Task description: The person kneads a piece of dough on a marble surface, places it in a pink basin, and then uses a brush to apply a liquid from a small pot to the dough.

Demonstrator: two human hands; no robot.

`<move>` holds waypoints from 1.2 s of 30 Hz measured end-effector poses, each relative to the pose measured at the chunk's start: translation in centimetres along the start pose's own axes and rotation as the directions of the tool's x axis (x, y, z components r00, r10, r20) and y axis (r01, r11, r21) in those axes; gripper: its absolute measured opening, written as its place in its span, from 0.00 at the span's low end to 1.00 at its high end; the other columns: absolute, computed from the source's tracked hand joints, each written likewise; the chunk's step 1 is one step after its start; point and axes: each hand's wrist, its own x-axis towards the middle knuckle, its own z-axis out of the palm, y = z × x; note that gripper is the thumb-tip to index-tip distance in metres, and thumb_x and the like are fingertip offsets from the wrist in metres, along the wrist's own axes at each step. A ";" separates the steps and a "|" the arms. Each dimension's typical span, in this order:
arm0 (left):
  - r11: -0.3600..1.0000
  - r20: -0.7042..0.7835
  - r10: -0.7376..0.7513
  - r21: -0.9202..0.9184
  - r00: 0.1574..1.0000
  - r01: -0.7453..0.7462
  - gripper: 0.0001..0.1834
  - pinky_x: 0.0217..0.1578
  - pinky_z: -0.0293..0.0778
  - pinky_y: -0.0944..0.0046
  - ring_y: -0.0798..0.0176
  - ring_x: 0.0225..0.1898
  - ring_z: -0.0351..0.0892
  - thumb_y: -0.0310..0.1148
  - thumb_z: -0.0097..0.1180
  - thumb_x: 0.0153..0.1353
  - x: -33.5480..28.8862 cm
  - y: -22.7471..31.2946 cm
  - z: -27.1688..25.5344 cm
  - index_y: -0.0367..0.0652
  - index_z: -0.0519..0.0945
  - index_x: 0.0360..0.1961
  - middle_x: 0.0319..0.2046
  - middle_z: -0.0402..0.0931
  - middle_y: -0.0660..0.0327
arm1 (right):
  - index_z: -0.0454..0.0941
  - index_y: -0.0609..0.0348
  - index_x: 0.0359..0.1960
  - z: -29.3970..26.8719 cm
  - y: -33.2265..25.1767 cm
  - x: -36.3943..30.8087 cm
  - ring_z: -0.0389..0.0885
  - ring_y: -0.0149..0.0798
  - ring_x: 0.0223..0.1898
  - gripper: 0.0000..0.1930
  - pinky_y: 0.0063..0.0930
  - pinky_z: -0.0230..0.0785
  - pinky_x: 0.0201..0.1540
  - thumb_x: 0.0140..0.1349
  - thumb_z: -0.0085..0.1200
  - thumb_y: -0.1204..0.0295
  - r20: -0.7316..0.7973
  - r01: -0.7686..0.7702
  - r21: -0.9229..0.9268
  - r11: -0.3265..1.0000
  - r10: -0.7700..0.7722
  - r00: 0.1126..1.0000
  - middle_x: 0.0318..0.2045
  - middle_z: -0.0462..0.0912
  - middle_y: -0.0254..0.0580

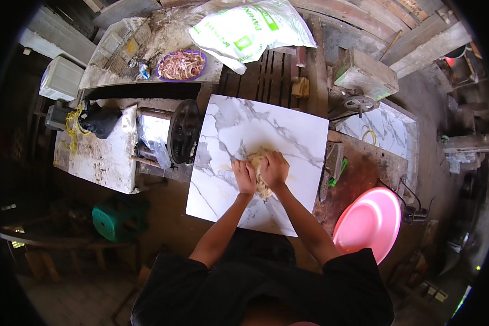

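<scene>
A lumpy, pale yellow mass of dough lies near the middle of a white, grey-veined marble-pattern board. On its left side my left hand presses, fingers close together and bent against the dough. My right hand is curled over the right and upper part, covering much of it. The two hands are a little apart, with dough showing between and below them. A few small smears or crumbs mark the board beside the hands.
Left of the board stands a roller machine with a dark wheel. A pink basin sits at the right. Behind are a white sack and a purple-rimmed plate of reddish strips. A green stool stands lower left.
</scene>
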 end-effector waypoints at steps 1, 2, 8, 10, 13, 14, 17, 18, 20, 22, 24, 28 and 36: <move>1.000 0.000 0.001 0.002 1.000 -0.001 0.08 0.36 0.58 0.54 0.49 0.32 0.59 0.26 0.38 0.55 0.4 -0.3 0.3 0.37 0.70 0.29 0.26 0.61 0.50 | 0.67 0.57 0.16 0.5 0.2 0.7 0.69 0.44 0.23 0.05 0.36 0.64 0.24 0.46 0.46 0.73 0.022 -0.047 -0.004 0.999 0.047 0.999 0.17 0.69 0.39; 1.000 -0.016 0.007 0.011 1.000 -0.007 0.07 0.35 0.58 0.54 0.49 0.32 0.59 0.26 0.39 0.55 1.3 -0.5 0.4 0.37 0.70 0.28 0.26 0.61 0.50 | 0.67 0.57 0.17 1.1 0.2 1.6 0.70 0.45 0.22 0.05 0.38 0.64 0.24 0.47 0.45 0.72 0.037 -0.092 -0.005 0.996 0.092 0.995 0.16 0.70 0.40; 0.979 -0.050 0.089 0.187 0.995 -0.079 0.12 0.32 0.61 0.56 0.52 0.29 0.63 0.31 0.42 0.57 7.0 -1.3 1.9 0.34 0.70 0.21 0.21 0.66 0.52 | 0.68 0.56 0.17 4.0 1.0 6.1 0.69 0.49 0.20 0.04 0.39 0.62 0.23 0.46 0.47 0.73 0.031 -0.304 0.096 0.948 0.303 0.953 0.15 0.71 0.42; 0.994 -0.008 -0.094 -0.047 0.996 0.094 0.15 0.29 0.62 0.59 0.55 0.26 0.65 0.34 0.41 0.58 7.4 -1.3 1.0 0.34 0.70 0.20 0.20 0.67 0.53 | 0.69 0.56 0.18 3.1 0.0 4.8 0.69 0.48 0.21 0.02 0.38 0.62 0.24 0.43 0.48 0.75 -0.087 -0.125 0.220 0.967 0.147 0.985 0.16 0.71 0.41; 0.893 0.166 -0.285 -0.312 0.944 0.324 0.21 0.21 0.61 0.71 0.73 0.19 0.62 0.42 0.40 0.61 7.6 -0.8 -1.8 0.34 0.70 0.20 0.15 0.67 0.63 | 0.69 0.57 0.20 -0.3 -2.4 1.8 0.69 0.45 0.23 0.05 0.36 0.62 0.25 0.39 0.50 0.79 -0.169 0.123 0.318 0.940 -0.072 0.983 0.18 0.72 0.40; 0.917 0.206 -0.268 -0.246 0.941 0.315 0.19 0.23 0.62 0.69 0.70 0.21 0.63 0.40 0.41 0.60 7.7 0.1 -2.8 0.35 0.70 0.21 0.17 0.68 0.62 | 0.70 0.57 0.21 -1.4 -2.8 0.9 0.69 0.44 0.23 0.07 0.35 0.62 0.26 0.37 0.51 0.81 -0.150 0.199 0.324 0.925 -0.157 0.976 0.19 0.72 0.40; 0.994 0.223 0.112 -0.040 0.968 -0.106 0.11 0.32 0.63 0.63 0.59 0.30 0.66 0.33 0.43 0.57 6.6 0.8 -3.4 0.37 0.71 0.24 0.24 0.70 0.57 | 0.71 0.57 0.25 -3.4 -3.6 -2.2 0.68 0.41 0.25 0.09 0.32 0.62 0.29 0.38 0.51 0.79 -0.138 0.183 0.381 0.906 -0.140 0.981 0.21 0.72 0.38; 0.976 0.292 0.185 0.054 0.938 -0.210 0.09 0.39 0.61 0.59 0.53 0.37 0.64 0.31 0.43 0.55 5.4 1.1 -3.3 0.38 0.74 0.26 0.31 0.71 0.55 | 0.70 0.58 0.28 -3.2 -3.4 -2.7 0.68 0.40 0.24 0.11 0.31 0.62 0.29 0.39 0.52 0.80 -0.140 0.150 0.431 0.890 -0.099 0.985 0.25 0.74 0.39; 0.960 0.310 0.259 0.024 0.915 -0.280 0.11 0.41 0.61 0.58 0.52 0.40 0.65 0.33 0.43 0.55 4.4 1.6 -3.4 0.40 0.76 0.29 0.34 0.72 0.56 | 0.70 0.58 0.28 -2.6 -3.6 -3.1 0.69 0.40 0.25 0.11 0.31 0.63 0.29 0.40 0.52 0.80 -0.067 -0.161 0.559 0.813 0.237 0.969 0.27 0.74 0.40; 0.945 0.277 0.311 0.013 0.909 -0.327 0.11 0.41 0.61 0.57 0.52 0.41 0.66 0.34 0.43 0.55 3.8 1.8 -3.2 0.41 0.77 0.30 0.36 0.72 0.55 | 0.70 0.61 0.32 -2.7 -4.0 -3.1 0.72 0.42 0.31 0.12 0.34 0.64 0.37 0.42 0.51 0.79 -0.030 -0.387 0.496 0.778 0.460 0.887 0.31 0.73 0.42; 0.953 0.285 0.295 -0.021 0.912 -0.301 0.10 0.40 0.62 0.57 0.53 0.39 0.68 0.32 0.43 0.54 3.3 1.9 -3.1 0.40 0.76 0.29 0.34 0.73 0.56 | 0.71 0.59 0.33 -2.3 -3.8 -2.6 0.71 0.43 0.34 0.12 0.36 0.61 0.41 0.44 0.50 0.75 -0.151 -0.263 0.267 0.927 0.309 0.939 0.32 0.74 0.42; 0.989 0.361 0.145 -0.021 0.921 -0.148 0.10 0.37 0.64 0.59 0.53 0.32 0.71 0.31 0.43 0.53 1.9 1.9 -3.5 0.40 0.76 0.28 0.30 0.75 0.58 | 0.72 0.57 0.35 -2.2 -2.7 -3.6 0.69 0.45 0.41 0.13 0.41 0.53 0.50 0.45 0.47 0.71 -0.077 -0.004 -0.012 1.000 0.003 0.997 0.35 0.74 0.42; 0.989 0.241 0.135 -0.097 0.961 -0.115 0.09 0.29 0.63 0.57 0.52 0.26 0.68 0.27 0.40 0.51 0.6 0.3 -3.1 0.38 0.74 0.22 0.22 0.71 0.56 | 0.70 0.56 0.21 -1.9 -2.5 -3.3 0.70 0.42 0.29 0.05 0.37 0.57 0.39 0.38 0.47 0.73 -0.088 -0.024 0.111 0.994 0.034 0.996 0.23 0.72 0.39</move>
